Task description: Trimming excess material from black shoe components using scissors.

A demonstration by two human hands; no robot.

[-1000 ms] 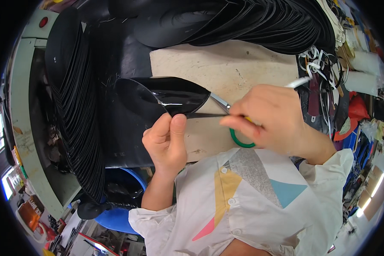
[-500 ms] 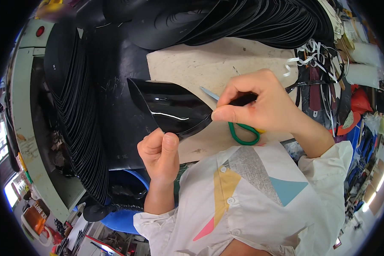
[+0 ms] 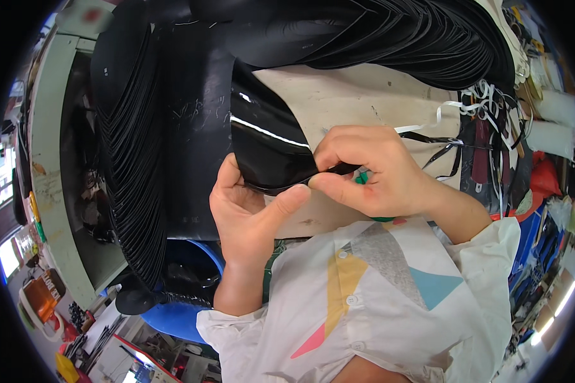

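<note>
Worktop [image 3: 195, 121]: dark and scuffed, pale flecks all over, with a tan board [image 3: 348, 96] across the middle. Pretty packed workshop all round tbh.
Panel [image 3: 268, 131]: glossy black, curved, held by its near edge around where the board meets the dark part, far end pointing away from the person.
Left hand [image 3: 249, 207]: closed in a pinch on the panel's near edge, thumb on this side, fingers tucked behind.
Right hand [image 3: 380, 169]: thumb and forefinger nipped together at the panel's right corner with a black strip [image 3: 345, 169] in the grip, other fingers loosely curled.
Progress: I'd call it partway. The strip seems to meet the corner, and a thin border shows along the edge between the hands. Can't tell if anything's fixed down there.
Leftover: some of the strip runs loose into the right palm. Black tails [image 3: 439, 142] lie past that hand, no clue if they're the same piece.
In the way: a green handle [image 3: 362, 178] under the right hand, mostly hidden. A white strip [image 3: 442, 115] runs off toward a tangle [image 3: 488, 99].
Stacks: fanned black sheets, left stack [image 3: 131, 159] and back stack [image 3: 421, 41], hemming things in.
Bin [image 3: 175, 323]: blue, lower left.
</note>
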